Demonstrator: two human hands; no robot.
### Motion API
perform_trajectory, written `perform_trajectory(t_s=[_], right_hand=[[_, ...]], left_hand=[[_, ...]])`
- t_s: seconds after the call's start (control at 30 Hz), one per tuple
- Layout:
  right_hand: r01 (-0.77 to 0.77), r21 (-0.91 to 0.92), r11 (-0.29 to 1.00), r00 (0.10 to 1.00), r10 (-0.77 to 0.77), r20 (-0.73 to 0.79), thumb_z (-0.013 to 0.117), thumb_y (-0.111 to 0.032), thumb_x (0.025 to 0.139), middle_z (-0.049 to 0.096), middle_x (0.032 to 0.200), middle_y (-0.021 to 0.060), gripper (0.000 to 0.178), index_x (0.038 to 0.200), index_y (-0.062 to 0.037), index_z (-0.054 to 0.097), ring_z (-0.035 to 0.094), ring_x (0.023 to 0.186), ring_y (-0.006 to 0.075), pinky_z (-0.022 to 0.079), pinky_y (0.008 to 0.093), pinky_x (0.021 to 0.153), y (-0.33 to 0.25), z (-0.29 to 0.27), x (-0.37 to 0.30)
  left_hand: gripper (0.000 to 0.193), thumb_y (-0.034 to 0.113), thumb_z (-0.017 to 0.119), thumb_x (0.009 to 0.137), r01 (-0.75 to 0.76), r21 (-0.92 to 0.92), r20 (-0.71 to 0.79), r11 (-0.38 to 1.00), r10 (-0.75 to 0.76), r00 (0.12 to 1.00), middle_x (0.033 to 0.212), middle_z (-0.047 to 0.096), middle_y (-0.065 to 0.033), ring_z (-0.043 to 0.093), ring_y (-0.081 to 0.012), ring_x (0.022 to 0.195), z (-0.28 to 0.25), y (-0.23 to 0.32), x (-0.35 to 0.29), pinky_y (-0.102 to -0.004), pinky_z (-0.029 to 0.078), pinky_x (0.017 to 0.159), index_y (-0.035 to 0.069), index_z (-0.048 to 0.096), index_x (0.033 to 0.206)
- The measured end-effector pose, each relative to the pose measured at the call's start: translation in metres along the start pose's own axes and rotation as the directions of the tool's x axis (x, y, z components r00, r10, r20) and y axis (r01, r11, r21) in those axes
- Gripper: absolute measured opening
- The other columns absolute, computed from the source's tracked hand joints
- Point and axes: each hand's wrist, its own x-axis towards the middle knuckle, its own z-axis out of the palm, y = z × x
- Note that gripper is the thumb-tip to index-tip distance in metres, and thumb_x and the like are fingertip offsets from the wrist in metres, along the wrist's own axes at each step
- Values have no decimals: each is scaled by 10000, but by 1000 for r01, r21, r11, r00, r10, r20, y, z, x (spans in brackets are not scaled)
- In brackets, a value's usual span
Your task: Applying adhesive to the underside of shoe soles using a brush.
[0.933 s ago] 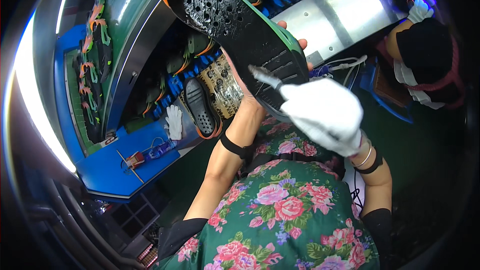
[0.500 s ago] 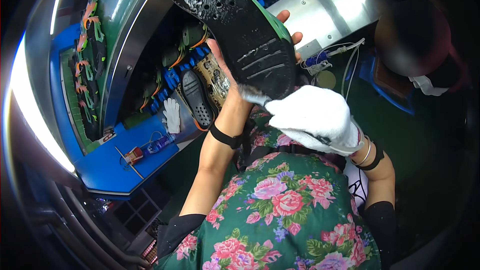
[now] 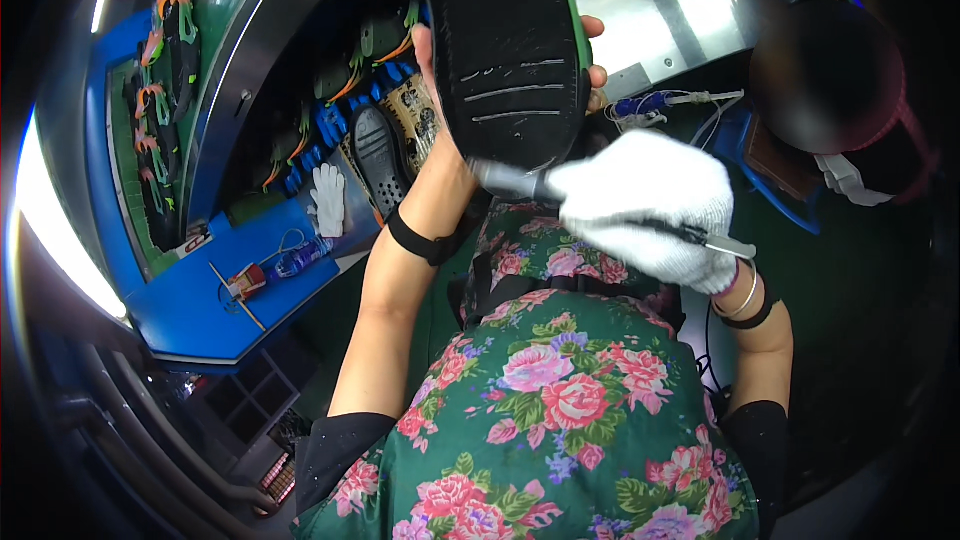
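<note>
My bare left hand [image 3: 440,70] holds up a black shoe sole [image 3: 505,40] with a green rim, tread side facing me, its fingertips showing at the sole's right edge. A black strap circles that wrist. My right hand [image 3: 645,205], in a white knit glove, grips a thin metal tool [image 3: 510,180] whose tip meets the lower edge of the sole. The tool's other end sticks out past the glove near my wrist.
A curved green and steel machine [image 3: 250,30] carries rows of black soles with orange and green straps. A loose black sole [image 3: 380,155] and a white glove [image 3: 327,198] lie on the blue bench [image 3: 210,300]. Another person in a dark cap [image 3: 830,80] stands at right.
The sole has risen and come closer, filling the top of the view. My gloved right hand followed it up and left, keeping the tool at the sole's lower edge.
</note>
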Motion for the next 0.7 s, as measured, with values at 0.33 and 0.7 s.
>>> perform_trajectory(t_s=[0.33, 0.7], right_hand=[[24, 21, 1000, 996, -25, 85, 858, -77, 746, 784, 971, 46, 307, 1044, -123, 801, 724, 815, 221, 583, 319, 723, 3, 6, -1], [129, -64, 990, 955, -107, 276, 809, -127, 815, 771, 1107, 83, 299, 1110, -103, 773, 741, 930, 240, 591, 340, 753, 9, 9, -17]], left_hand=[[1115, 798, 593, 815, 109, 130, -188, 985, -84, 979, 1504, 388, -363, 553, -518, 1244, -1, 20, -7, -593, 522, 1028, 44, 315, 1588], [430, 360, 609, 992, 136, 104, -547, 985, -58, 835, 1111, 761, -159, 760, -259, 927, -5, 33, -7, -391, 621, 890, 4, 710, 1209]])
